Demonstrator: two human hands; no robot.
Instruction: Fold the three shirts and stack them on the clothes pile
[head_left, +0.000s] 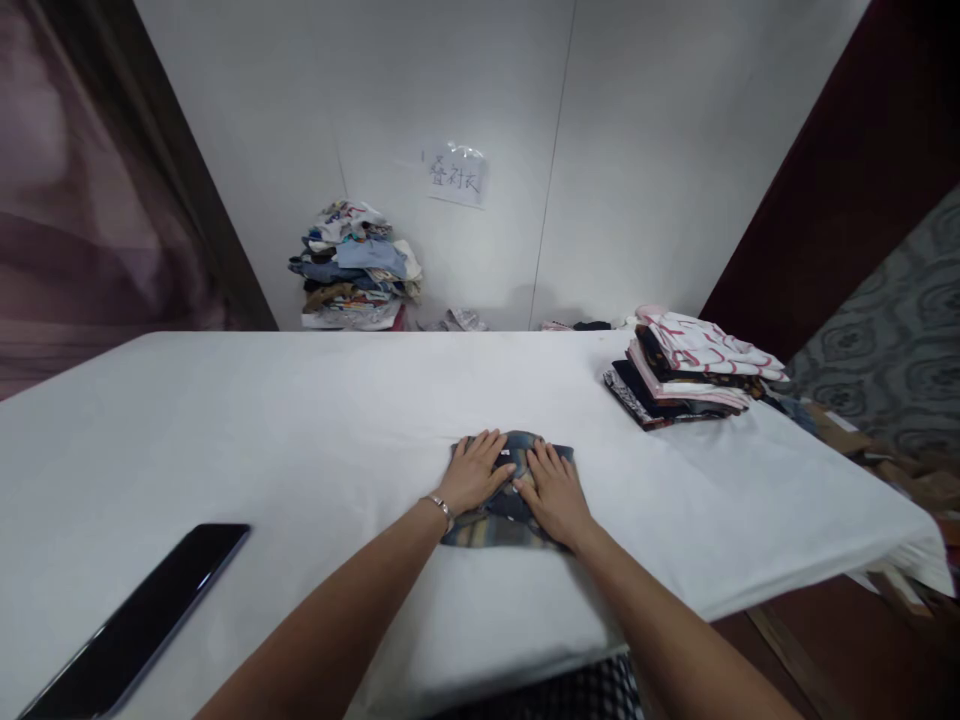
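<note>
A small folded dark plaid garment (507, 512) lies on the white table (300, 430) in front of me. My left hand (475, 470) rests flat on its left half, fingers stretched out, a bracelet on the wrist. My right hand (553, 488) lies flat on its right half, fingers spread and pointing away from me. Both palms press down on the cloth and hold nothing.
A stack of folded clothes (690, 368) sits at the table's far right. A dark phone (139, 620) lies near the front left edge. A heap of mixed clothes (354, 268) stands against the white wall behind the table, under a paper sign (454, 176).
</note>
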